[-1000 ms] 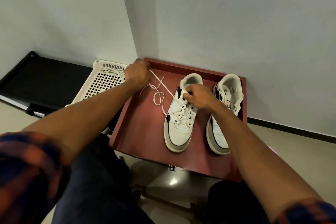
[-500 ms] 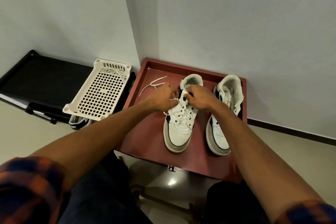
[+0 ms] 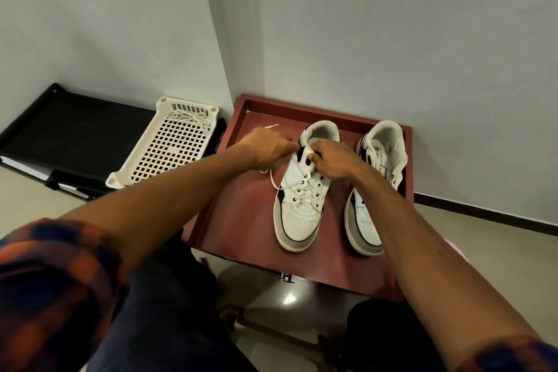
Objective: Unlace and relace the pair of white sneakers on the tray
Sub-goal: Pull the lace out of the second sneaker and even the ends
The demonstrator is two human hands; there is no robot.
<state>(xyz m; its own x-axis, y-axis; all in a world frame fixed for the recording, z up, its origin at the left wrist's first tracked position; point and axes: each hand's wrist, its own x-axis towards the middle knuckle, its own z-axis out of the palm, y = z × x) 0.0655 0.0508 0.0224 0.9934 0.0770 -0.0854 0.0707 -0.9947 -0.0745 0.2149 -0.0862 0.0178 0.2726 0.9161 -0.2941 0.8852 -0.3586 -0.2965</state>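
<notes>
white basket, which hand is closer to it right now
Left. The left hand pinches the lace at the sneaker collar, on the side toward the basket but apart from it; the right hand grips the collar's far side.

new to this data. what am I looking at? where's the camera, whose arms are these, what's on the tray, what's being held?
There is no machine here. A person works with bare hands, and the single picture comes from a wide-angle camera worn on their head. It looks forward and down, so the arms reach in from the bottom.

A red tray holds two white sneakers, toes toward the person. Both hands meet at the top eyelets of the left sneaker. The left hand pinches the lace, and the right hand has its fingers curled at the sneaker's collar. Neither hand touches the right sneaker, and the right forearm hides most of it.

Beside the tray sits a white basket with another lace in it.
</notes>
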